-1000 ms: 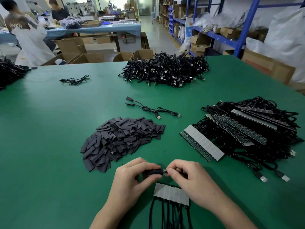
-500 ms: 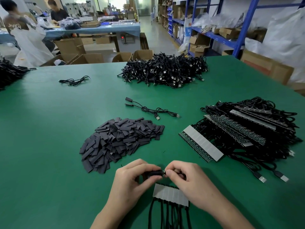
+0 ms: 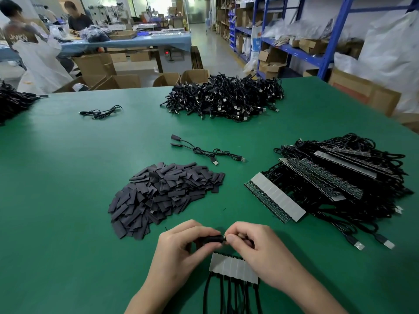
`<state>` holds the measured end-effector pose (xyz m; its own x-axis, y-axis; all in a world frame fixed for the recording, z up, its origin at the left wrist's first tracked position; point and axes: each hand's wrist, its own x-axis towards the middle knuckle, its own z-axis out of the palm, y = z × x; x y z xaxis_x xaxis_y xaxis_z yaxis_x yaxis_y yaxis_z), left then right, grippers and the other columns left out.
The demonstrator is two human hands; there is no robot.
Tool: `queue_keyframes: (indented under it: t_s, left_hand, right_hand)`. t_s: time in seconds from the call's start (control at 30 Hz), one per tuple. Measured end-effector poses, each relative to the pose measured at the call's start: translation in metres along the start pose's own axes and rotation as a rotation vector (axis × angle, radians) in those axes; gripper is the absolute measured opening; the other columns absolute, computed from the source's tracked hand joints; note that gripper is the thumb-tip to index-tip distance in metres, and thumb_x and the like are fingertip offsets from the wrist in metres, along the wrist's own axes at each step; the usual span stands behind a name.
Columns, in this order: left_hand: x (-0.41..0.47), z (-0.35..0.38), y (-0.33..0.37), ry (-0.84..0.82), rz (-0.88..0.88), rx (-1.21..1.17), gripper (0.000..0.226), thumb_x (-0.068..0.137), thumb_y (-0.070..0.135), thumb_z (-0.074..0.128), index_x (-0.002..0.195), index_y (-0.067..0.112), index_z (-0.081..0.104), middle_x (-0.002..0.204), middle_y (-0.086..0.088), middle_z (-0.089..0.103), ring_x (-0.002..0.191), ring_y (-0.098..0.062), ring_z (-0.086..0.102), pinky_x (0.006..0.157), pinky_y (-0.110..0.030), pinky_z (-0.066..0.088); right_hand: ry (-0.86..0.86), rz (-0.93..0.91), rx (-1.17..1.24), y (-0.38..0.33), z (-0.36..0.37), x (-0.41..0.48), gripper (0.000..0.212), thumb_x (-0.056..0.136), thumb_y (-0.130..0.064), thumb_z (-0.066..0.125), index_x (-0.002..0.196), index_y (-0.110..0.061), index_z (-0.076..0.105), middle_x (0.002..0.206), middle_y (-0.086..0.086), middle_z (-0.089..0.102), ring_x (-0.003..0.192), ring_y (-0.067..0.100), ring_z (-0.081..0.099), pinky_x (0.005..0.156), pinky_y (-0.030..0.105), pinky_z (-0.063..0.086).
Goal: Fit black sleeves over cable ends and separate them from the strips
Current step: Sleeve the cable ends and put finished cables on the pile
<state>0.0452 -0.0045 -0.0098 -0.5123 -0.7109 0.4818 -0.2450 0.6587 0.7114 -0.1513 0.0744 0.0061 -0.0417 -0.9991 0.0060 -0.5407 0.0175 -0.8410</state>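
My left hand (image 3: 181,248) pinches a black sleeve (image 3: 213,238) between thumb and fingers at the near middle of the green table (image 3: 68,200). My right hand (image 3: 256,248) pinches a small cable end (image 3: 225,236) right against the sleeve's mouth. Just below both hands lies a grey strip (image 3: 233,267) with several black cables hanging toward me. A heap of loose black sleeves (image 3: 163,193) lies beyond my left hand. More strips with cables (image 3: 340,180) are stacked at the right.
Two sleeved cables (image 3: 204,150) lie in the middle of the table. A big cable pile (image 3: 226,98) sits at the far side, a small cable (image 3: 99,112) far left. Cardboard boxes, blue shelving and people at another table stand beyond.
Both hands stay in place, fingers working slightly; the sleeve and cable end remain pressed together.
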Motion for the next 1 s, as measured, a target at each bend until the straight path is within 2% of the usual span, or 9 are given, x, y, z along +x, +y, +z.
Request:
queue_keyframes:
  t_s: [0.27, 0.47, 0.67, 1.0]
  left_hand:
    - [-0.0003, -0.0006, -0.0026, -0.023, -0.046, 0.008, 0.015, 0.080, 0.032, 0.084, 0.095, 0.028, 0.082, 0.088, 0.018, 0.071, 0.081, -0.006, 0.070, 0.071, -0.019, 0.053]
    - [0.0006, -0.0019, -0.0041, -0.040, -0.051, -0.007, 0.020, 0.084, 0.042, 0.080, 0.098, 0.029, 0.082, 0.092, 0.021, 0.072, 0.085, -0.004, 0.070, 0.074, -0.017, 0.052]
    - [0.0000, -0.0012, -0.0023, -0.015, -0.037, -0.045, 0.019, 0.084, 0.044, 0.077, 0.096, 0.030, 0.082, 0.090, 0.019, 0.072, 0.082, -0.006, 0.071, 0.072, -0.015, 0.052]
    - [-0.0008, 0.0012, -0.0043, -0.033, -0.004, 0.014, 0.019, 0.087, 0.046, 0.076, 0.097, 0.031, 0.080, 0.091, 0.022, 0.070, 0.082, -0.003, 0.070, 0.068, -0.022, 0.055]
  right_hand:
    - [0.030, -0.034, -0.058, 0.0013, 0.0028, 0.0006, 0.019, 0.101, -0.032, 0.058, 0.084, -0.032, 0.065, 0.063, -0.019, 0.055, 0.056, 0.003, 0.045, 0.056, 0.018, 0.036]
    - [0.047, -0.036, -0.117, 0.0009, 0.0043, 0.0008, 0.018, 0.101, -0.033, 0.058, 0.084, -0.032, 0.065, 0.072, -0.024, 0.059, 0.063, 0.003, 0.052, 0.060, 0.015, 0.039]
    - [0.041, -0.014, -0.092, 0.0015, 0.0049, 0.0012, 0.018, 0.101, -0.034, 0.058, 0.085, -0.033, 0.066, 0.070, -0.022, 0.059, 0.060, 0.002, 0.050, 0.058, 0.017, 0.038]
    - [0.029, 0.010, -0.086, 0.0038, 0.0055, 0.0009, 0.019, 0.101, -0.034, 0.058, 0.085, -0.030, 0.067, 0.065, -0.019, 0.056, 0.057, 0.004, 0.047, 0.056, 0.019, 0.037]
